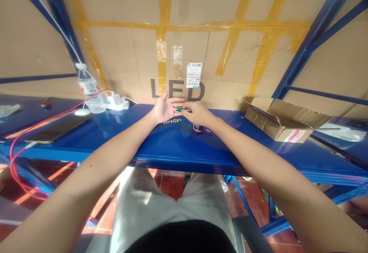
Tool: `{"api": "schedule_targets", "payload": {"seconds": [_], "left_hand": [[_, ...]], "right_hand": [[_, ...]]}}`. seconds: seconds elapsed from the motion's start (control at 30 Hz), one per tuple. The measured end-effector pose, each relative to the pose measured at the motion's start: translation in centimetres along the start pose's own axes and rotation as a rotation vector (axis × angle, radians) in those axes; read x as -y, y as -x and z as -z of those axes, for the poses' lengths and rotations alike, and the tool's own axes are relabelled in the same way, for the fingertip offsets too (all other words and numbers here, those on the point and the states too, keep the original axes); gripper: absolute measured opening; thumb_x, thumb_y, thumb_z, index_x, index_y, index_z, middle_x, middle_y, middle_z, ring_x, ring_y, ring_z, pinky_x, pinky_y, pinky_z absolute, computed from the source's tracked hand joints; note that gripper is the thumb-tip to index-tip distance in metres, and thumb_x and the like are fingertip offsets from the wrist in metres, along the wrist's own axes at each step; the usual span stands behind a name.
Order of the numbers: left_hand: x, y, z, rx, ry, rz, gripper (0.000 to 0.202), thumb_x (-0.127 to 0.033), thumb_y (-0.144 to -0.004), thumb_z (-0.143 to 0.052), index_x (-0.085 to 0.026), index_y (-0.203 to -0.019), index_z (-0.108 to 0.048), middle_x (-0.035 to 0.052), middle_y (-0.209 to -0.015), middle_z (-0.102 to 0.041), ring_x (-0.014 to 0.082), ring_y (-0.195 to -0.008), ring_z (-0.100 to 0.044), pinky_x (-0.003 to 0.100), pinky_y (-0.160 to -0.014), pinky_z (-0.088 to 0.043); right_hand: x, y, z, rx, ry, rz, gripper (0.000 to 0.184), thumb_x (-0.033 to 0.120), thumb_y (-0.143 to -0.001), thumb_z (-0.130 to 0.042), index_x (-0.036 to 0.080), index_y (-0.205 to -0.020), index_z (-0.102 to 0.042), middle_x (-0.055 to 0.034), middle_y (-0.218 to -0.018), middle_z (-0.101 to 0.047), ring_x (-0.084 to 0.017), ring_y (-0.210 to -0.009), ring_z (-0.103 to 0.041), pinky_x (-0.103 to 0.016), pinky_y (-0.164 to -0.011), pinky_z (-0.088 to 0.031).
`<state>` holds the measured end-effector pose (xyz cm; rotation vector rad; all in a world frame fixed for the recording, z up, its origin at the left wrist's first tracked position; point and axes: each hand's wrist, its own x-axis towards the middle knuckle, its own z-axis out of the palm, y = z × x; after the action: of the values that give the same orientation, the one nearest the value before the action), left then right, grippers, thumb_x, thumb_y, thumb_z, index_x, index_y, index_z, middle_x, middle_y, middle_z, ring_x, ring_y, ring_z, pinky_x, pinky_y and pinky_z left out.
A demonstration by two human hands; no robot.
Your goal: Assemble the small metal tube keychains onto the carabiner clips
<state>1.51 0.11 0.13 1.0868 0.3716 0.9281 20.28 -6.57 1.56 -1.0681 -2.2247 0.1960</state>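
My left hand (165,110) is held palm up over the blue table, thumb and fingers spread. Facing it, my right hand (198,114) is closed, pinching a small green carabiner-like piece (179,110) with a dark, shiny end. The green piece reaches to the fingers of my left hand; whether it rests on them I cannot tell. Below my left hand lies a cluster of small gold-coloured metal pieces (173,121). Under my right wrist are a few small carabiners (202,131), purple and dark, beside a pale metal one.
A blue metal table (178,145) stands against a large taped cardboard box (126,61) marked LED. On the left are a water bottle (91,90), a white power strip (116,101), a phone (59,128) and a red cable (13,149). An open carton (283,124) sits right.
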Motion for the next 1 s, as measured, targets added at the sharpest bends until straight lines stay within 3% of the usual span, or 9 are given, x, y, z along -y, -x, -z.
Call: {"api": "schedule_targets", "payload": {"seconds": [0.13, 0.3, 0.47, 0.7, 1.0], "left_hand": [[0.09, 0.08, -0.22, 0.054, 0.009, -0.003, 0.090, -0.078, -0.097, -0.020, -0.007, -0.124, -0.068, 0.0229, -0.106, -0.076, 0.0341, -0.102, -0.073, 0.048, -0.090, -0.057], [0.20, 0.31, -0.53, 0.060, -0.044, -0.020, 0.092, -0.083, -0.093, -0.025, -0.011, -0.133, -0.065, 0.0193, -0.103, -0.077, 0.0336, -0.105, -0.072, 0.047, -0.093, -0.055], [0.28, 0.31, -0.48, 0.045, -0.093, -0.029, 0.092, -0.084, -0.092, -0.026, -0.012, -0.131, -0.067, 0.0192, -0.102, -0.077, 0.0331, -0.104, -0.072, 0.044, -0.090, -0.055], [0.23, 0.39, -0.57, 0.037, -0.107, -0.037, 0.092, -0.084, -0.092, -0.027, -0.012, -0.131, -0.068, 0.0189, -0.102, -0.077, 0.0335, -0.105, -0.071, 0.045, -0.092, -0.055], [0.37, 0.17, -0.65, 0.006, -0.120, -0.049, 0.093, -0.085, -0.090, -0.028, -0.013, -0.139, -0.062, 0.0173, -0.104, -0.076, 0.0329, -0.109, -0.070, 0.043, -0.089, -0.055]], "right_hand": [[0.00, 0.09, -0.11, -0.028, 0.005, 0.020, 0.047, 0.015, -0.090, -0.052, 0.023, -0.130, -0.076, -0.0034, -0.093, -0.078, -0.015, -0.069, -0.058, -0.029, -0.072, -0.045], [0.23, 0.16, -0.09, -0.021, 0.039, 0.009, 0.046, 0.015, -0.092, -0.050, 0.024, -0.128, -0.077, -0.0012, -0.077, -0.074, -0.015, -0.063, -0.055, -0.029, -0.069, -0.043], [0.19, 0.06, -0.18, -0.018, 0.006, 0.020, 0.044, 0.016, -0.091, -0.053, 0.023, -0.128, -0.076, -0.0036, -0.093, -0.078, -0.016, -0.073, -0.061, -0.030, -0.075, -0.046], [0.17, 0.10, -0.08, -0.029, 0.040, 0.005, 0.044, 0.017, -0.093, -0.052, 0.022, -0.130, -0.076, -0.0043, -0.087, -0.078, -0.017, -0.068, -0.061, -0.031, -0.071, -0.046], [0.19, 0.16, -0.39, -0.023, -0.013, 0.054, 0.042, 0.013, -0.091, -0.055, 0.025, -0.124, -0.078, -0.0048, -0.124, -0.077, -0.023, -0.102, -0.071, -0.037, -0.094, -0.052]]}}
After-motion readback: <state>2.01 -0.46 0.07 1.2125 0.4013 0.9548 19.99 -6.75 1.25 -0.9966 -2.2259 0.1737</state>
